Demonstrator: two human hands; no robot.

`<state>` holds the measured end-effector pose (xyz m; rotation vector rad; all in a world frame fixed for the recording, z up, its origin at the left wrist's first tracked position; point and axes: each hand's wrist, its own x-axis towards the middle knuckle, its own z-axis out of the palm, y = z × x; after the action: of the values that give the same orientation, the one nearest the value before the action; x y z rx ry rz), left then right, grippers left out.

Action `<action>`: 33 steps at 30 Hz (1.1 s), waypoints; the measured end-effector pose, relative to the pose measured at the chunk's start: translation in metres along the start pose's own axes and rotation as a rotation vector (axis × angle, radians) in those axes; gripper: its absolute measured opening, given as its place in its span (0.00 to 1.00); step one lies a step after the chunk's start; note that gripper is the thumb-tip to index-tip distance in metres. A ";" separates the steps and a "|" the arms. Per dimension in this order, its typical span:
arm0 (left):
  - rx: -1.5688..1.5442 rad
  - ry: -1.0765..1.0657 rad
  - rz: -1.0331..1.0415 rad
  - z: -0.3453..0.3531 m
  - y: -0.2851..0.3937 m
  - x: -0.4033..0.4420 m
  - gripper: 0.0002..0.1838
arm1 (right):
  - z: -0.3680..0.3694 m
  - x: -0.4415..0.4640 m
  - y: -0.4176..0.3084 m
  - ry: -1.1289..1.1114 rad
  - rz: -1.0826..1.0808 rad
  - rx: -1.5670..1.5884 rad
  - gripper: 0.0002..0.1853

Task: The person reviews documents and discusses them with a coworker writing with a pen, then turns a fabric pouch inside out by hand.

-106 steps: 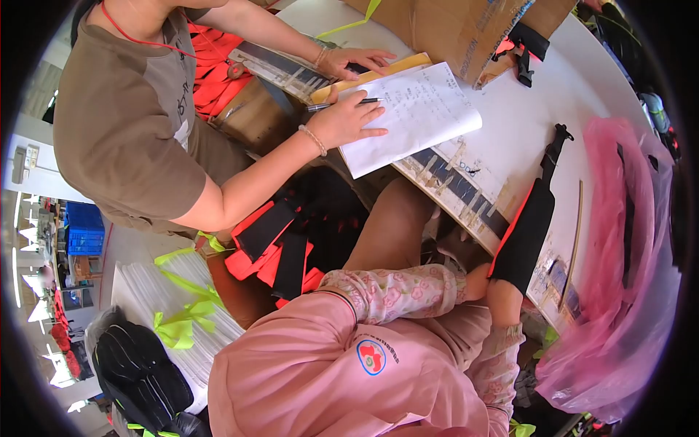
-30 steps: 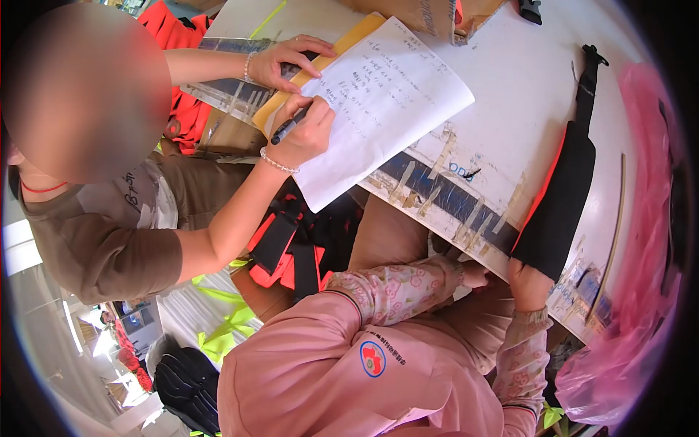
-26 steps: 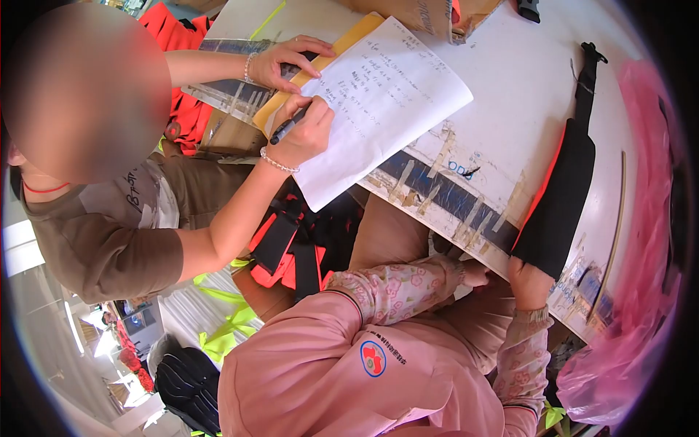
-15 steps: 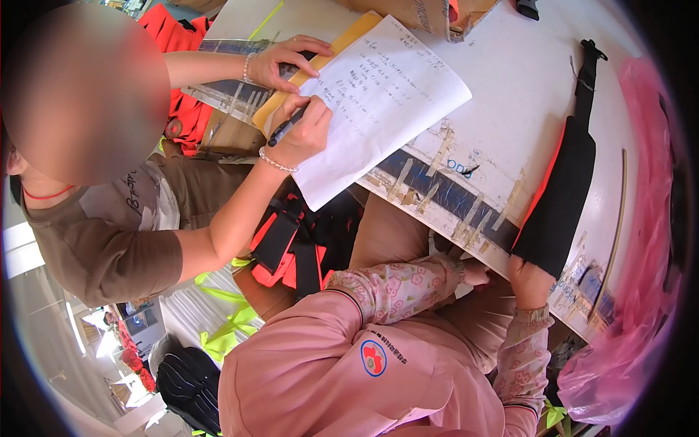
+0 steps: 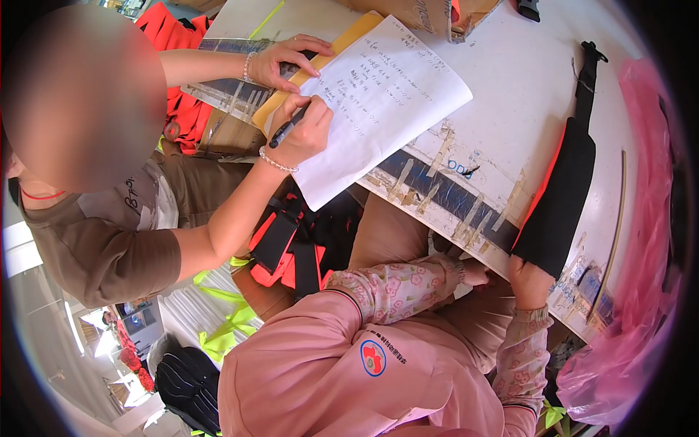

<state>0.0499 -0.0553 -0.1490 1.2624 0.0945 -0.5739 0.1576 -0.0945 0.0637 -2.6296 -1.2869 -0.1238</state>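
Right hand (image 5: 531, 282) sits at the near end of the black piece (image 5: 564, 197), most of it covered by the cloth. Can't tell from here whether its fingers grip or just lie under. Left hand (image 5: 477, 272) is just beside, low at the edge of the table (image 5: 502, 95); fingers mostly hidden, curl or grip unclear.

Handling it well, my guess: support the wide end evenly, no bunching, and line the long edges up before pinching anything. Light hold should do; the cloth looks soft enough to skew if tugged from one corner. Mind the table's rough, taped edge, which could snag it. The narrow strap (image 5: 584, 95) wants to lie untwisted.

The piece: on the table at the person's right, slanting away from them, wide end at the near edge. Matte black on top, bright orange-red strip (image 5: 539, 191) along its left side, tapering into the strap, with a dark fitting (image 5: 595, 52) at the far tip. Thin stick (image 5: 617, 233) and pink plastic (image 5: 611, 393) to its right. Well apart, a co-worker's hand (image 5: 309, 132) holds a pen (image 5: 288, 127) over paper (image 5: 393, 109).
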 end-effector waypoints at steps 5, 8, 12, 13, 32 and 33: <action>-0.005 -0.002 -0.053 -0.004 0.018 -0.008 0.25 | 0.001 0.000 0.001 0.002 0.003 0.011 0.21; -0.008 -0.003 -0.061 -0.003 0.021 -0.009 0.26 | 0.000 0.000 0.000 0.011 0.003 0.024 0.21; -0.026 0.009 -0.051 -0.003 0.025 -0.010 0.27 | -0.001 0.000 -0.001 0.014 0.011 0.026 0.20; -0.007 0.014 -0.036 -0.003 0.025 -0.011 0.26 | -0.001 0.000 -0.001 0.015 0.014 0.024 0.20; -0.042 -0.015 -0.170 -0.010 0.041 -0.019 0.24 | 0.001 0.001 0.000 0.034 0.002 0.024 0.21; -0.042 -0.006 -0.183 -0.010 0.041 -0.020 0.24 | 0.003 -0.001 0.001 0.037 0.007 0.024 0.21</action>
<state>0.0542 -0.0318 -0.1094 1.2186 0.2178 -0.7295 0.1577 -0.0952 0.0605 -2.5990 -1.2595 -0.1537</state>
